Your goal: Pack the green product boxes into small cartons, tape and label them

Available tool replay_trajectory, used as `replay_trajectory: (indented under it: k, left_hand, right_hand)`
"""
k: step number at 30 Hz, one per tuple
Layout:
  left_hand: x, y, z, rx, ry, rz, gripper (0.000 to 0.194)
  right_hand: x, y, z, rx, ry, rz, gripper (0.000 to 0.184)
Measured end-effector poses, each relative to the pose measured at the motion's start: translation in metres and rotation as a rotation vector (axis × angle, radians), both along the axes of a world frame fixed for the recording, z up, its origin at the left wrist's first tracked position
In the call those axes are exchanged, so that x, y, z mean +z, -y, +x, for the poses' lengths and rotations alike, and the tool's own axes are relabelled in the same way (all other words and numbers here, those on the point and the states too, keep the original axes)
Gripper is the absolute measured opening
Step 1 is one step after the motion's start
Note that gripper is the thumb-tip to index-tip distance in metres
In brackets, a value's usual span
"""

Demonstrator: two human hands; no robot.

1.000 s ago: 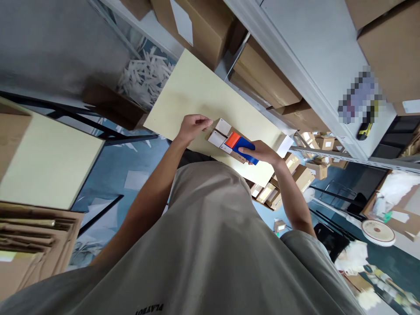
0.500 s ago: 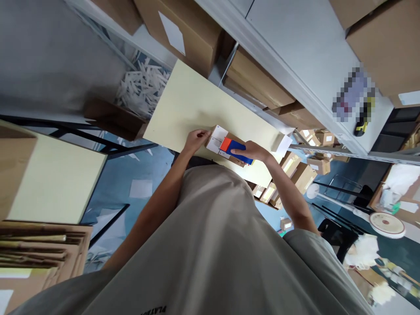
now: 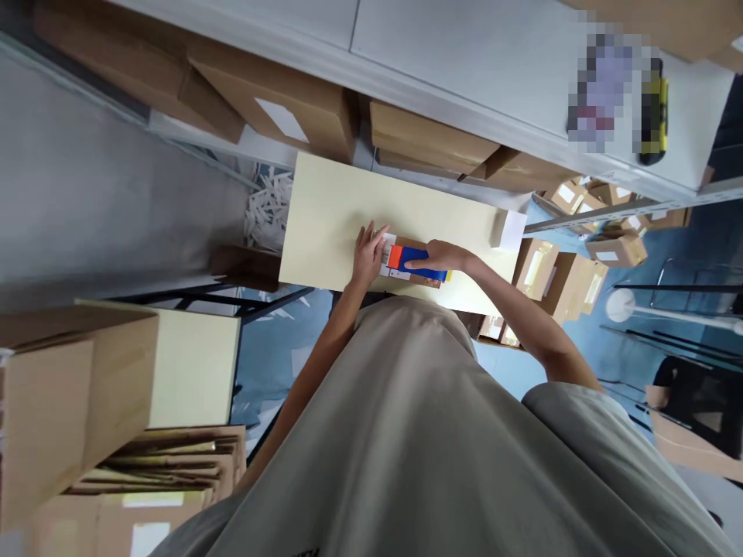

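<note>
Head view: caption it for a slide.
Right hand holds a blue-and-orange item over a box, left hand at the box's white end.

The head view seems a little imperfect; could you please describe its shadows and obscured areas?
Head view: a soft shadow falls on the cream table near the left hand; pixelation hides part of a yellow-and-black tool on the shelf; edges look stretched.

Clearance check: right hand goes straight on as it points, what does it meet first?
Probably the left hand, at the end of the cardboard box: the right hand points along the box towards it, its blue-and-orange item leading. Relative height is unclear, so it might pass over.
</note>
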State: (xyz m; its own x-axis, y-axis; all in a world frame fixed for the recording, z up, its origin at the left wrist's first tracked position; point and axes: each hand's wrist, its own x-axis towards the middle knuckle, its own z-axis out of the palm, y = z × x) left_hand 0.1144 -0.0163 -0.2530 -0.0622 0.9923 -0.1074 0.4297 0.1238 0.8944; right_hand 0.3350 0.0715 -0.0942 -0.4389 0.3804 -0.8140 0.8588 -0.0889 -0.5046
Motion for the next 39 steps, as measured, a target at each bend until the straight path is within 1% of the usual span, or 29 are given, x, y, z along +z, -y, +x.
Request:
replay_trajectory:
  k: [2,4,7,11,13,15,17,21,25,28,31,32,34,36,37,39]
  left_hand:
    - [0.001,0.0,-0.001,-0.001,-0.03,0.003,0.07]
    - [0.004,-0.001,0.0,0.016,-0.053,-0.005,0.071]
    - [0.007,-0.003,0.002,0.038,-0.051,-0.014,0.068]
    - [0.007,-0.004,0.004,0.052,-0.031,-0.005,0.067]
    - [0.005,-0.005,0.003,0.051,-0.02,-0.002,0.067]
    - [0.002,-0.005,0.003,0.044,-0.005,0.01,0.066]
    - [0.002,-0.006,0.003,0.04,0.005,0.024,0.066]
    - [0.005,-0.006,0.003,0.041,-0.002,0.015,0.064]
    - [0.006,-0.006,0.004,0.041,-0.041,0.028,0.063]
    - [0.003,-0.006,0.003,0.032,-0.08,0.055,0.063]
    - [-0.002,-0.007,0.002,0.014,-0.114,0.06,0.062]
    - [-0.002,-0.007,0.001,0.01,-0.121,0.056,0.061]
    - [-0.001,-0.007,0.0,0.009,-0.128,0.042,0.059]
    - [0.005,-0.006,0.001,0.024,-0.146,0.027,0.057]
    - [0.011,-0.006,0.003,0.04,-0.164,0.028,0.055]
    - [0.029,-0.005,0.012,0.065,-0.208,0.067,0.05]
  right_hand:
    - [0.001,0.002,0.007,-0.014,-0.002,-0.016,0.07]
    - [0.007,0.004,0.024,-0.044,-0.004,-0.058,0.071]
    - [0.024,0.008,0.073,-0.095,0.045,-0.137,0.074]
    - [0.045,0.012,0.147,-0.116,0.181,-0.167,0.075]
    - [0.048,0.013,0.17,-0.123,0.245,-0.142,0.072]
    - [0.043,0.015,0.179,-0.129,0.292,-0.116,0.069]
    - [0.033,0.017,0.178,-0.138,0.317,-0.101,0.065]
    - [0.011,0.024,0.163,-0.159,0.333,-0.065,0.061]
    - [0.001,0.033,0.143,-0.108,0.387,0.031,0.059]
    - [-0.008,0.043,0.119,-0.04,0.463,0.174,0.051]
    - [-0.024,0.057,0.092,0.029,0.618,0.389,0.033]
    - [-0.029,0.062,0.086,0.037,0.66,0.434,0.028]
    - [-0.036,0.072,0.079,0.016,0.709,0.468,0.026]
    - [-0.036,0.08,0.079,-0.046,0.73,0.478,0.032]
    - [-0.033,0.083,0.081,-0.082,0.739,0.497,0.038]
    - [-0.02,0.086,0.083,-0.142,0.735,0.551,0.046]
